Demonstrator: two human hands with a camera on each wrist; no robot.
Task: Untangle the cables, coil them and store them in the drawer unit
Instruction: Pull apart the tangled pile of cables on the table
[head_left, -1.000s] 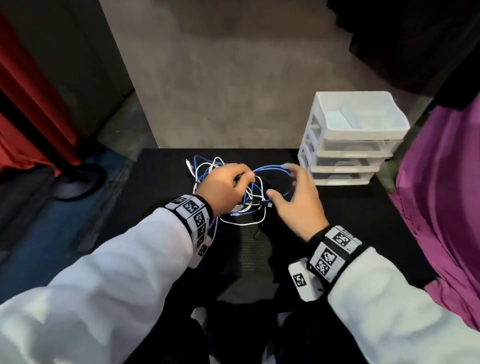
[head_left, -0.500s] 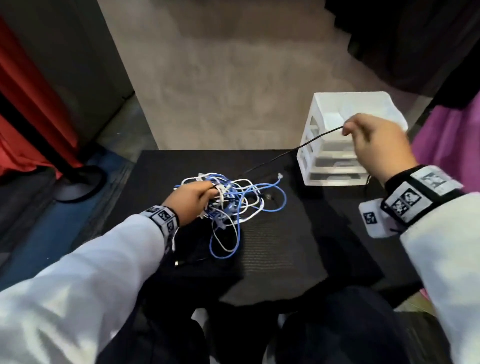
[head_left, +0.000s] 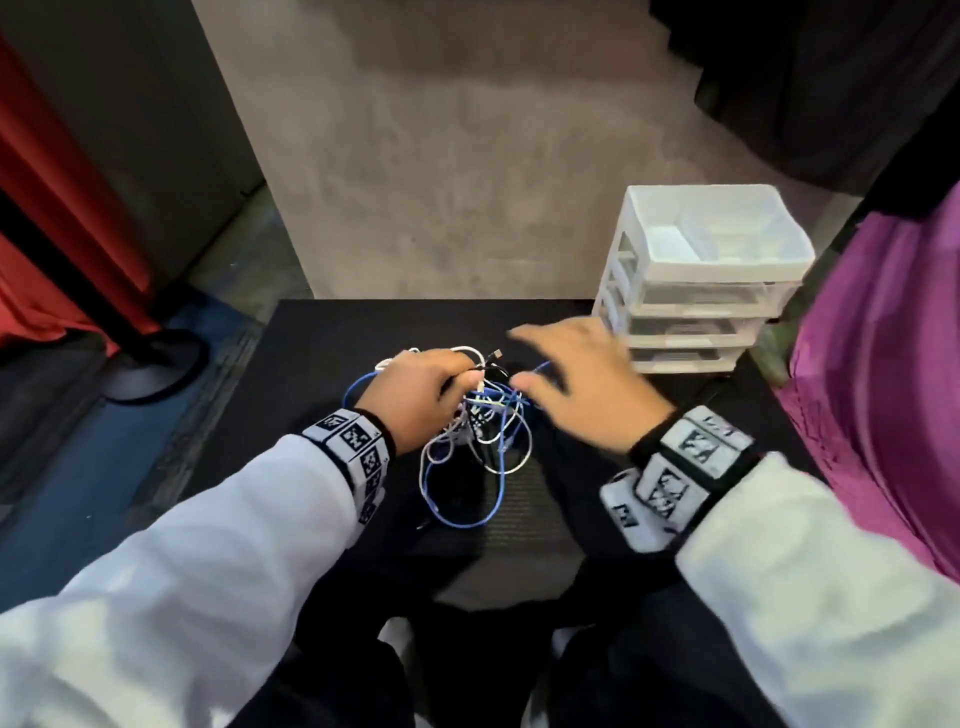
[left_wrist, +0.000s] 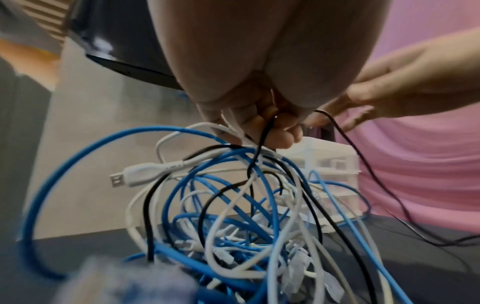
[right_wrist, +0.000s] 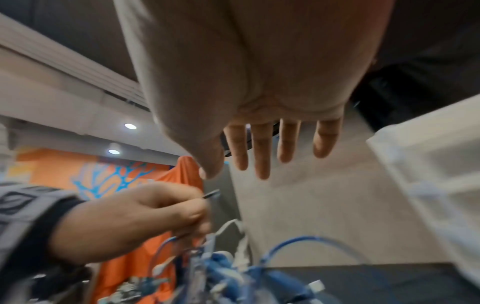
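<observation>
A tangle of blue, white and black cables (head_left: 475, 431) hangs over the middle of the black table (head_left: 322, 364). My left hand (head_left: 415, 395) grips the top of the tangle (left_wrist: 233, 205), its fingers (left_wrist: 262, 127) curled round white and black strands and lifting the bundle. A thin black cable (left_wrist: 369, 168) trails off to the right. My right hand (head_left: 576, 379) hovers just right of the tangle with its fingers (right_wrist: 262, 152) straight and spread, holding nothing. The white drawer unit (head_left: 701, 280) stands at the table's back right, its top tray open and its drawers closed.
A purple cloth (head_left: 893, 389) hangs along the table's right side, close to the drawer unit. A black stand base (head_left: 150, 369) and red curtain (head_left: 57, 208) are on the floor to the left. Grey floor lies beyond the table's far edge.
My right hand let go of the black cable it had pulled up toward the drawer unit and came back down beside the tangle, now open. My left hand kept its grip on the bundle.
</observation>
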